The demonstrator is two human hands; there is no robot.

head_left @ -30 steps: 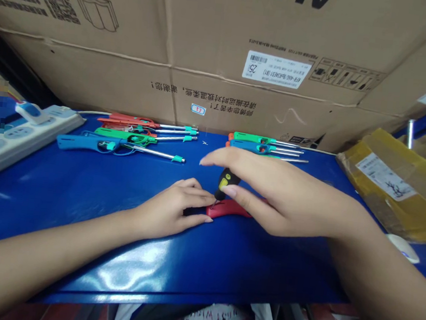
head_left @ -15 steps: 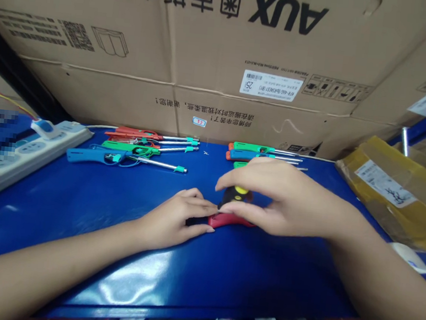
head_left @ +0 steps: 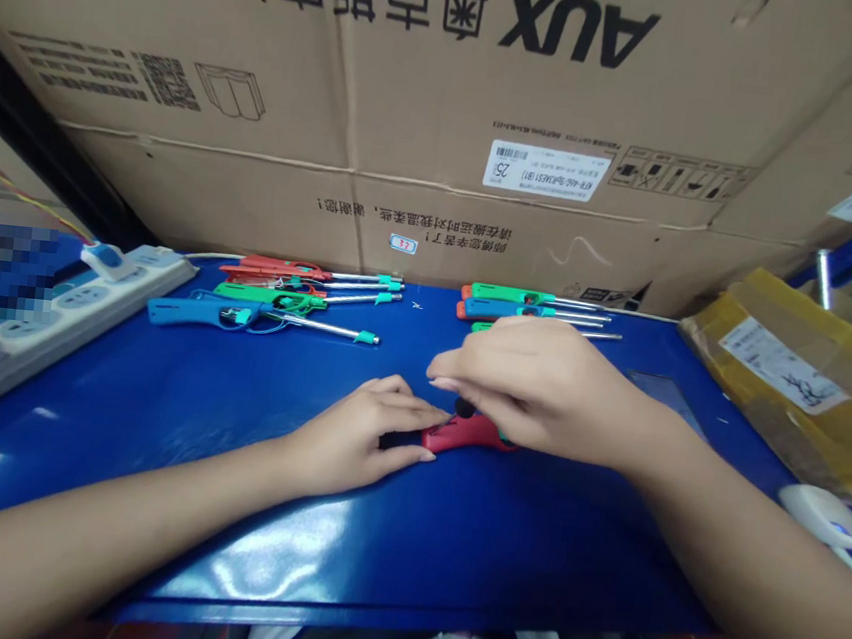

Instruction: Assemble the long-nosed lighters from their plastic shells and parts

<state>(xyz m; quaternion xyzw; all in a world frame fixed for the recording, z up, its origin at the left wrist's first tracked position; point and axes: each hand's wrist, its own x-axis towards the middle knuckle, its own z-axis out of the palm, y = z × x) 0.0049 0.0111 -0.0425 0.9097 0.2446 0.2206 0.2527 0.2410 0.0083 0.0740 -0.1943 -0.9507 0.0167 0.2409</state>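
Observation:
A red lighter [head_left: 469,432] lies on the blue table, its handle end pointing left. My left hand [head_left: 366,429] pinches that end between thumb and fingers. Over the lighter's body, my right hand [head_left: 540,386] is closed around a stubby black screwdriver [head_left: 464,407], most of which the fingers hide. The screwdriver's lower end is down at the lighter; whether its tip sits in a screw cannot be seen. The right part of the lighter is covered by my right hand.
Several long-nosed lighters lie at the back left, among them a blue one [head_left: 205,311]; more, including a green one [head_left: 504,294], lie back right. A power strip [head_left: 72,311] stands left, a yellow-taped package [head_left: 790,365] right, a white device [head_left: 825,516] nearer. A large carton [head_left: 433,89] walls off the back.
My right hand has turned and its fingers have closed further around the screwdriver, hiding its yellow top. My left hand keeps its grip on the red lighter. The view has shifted slightly.

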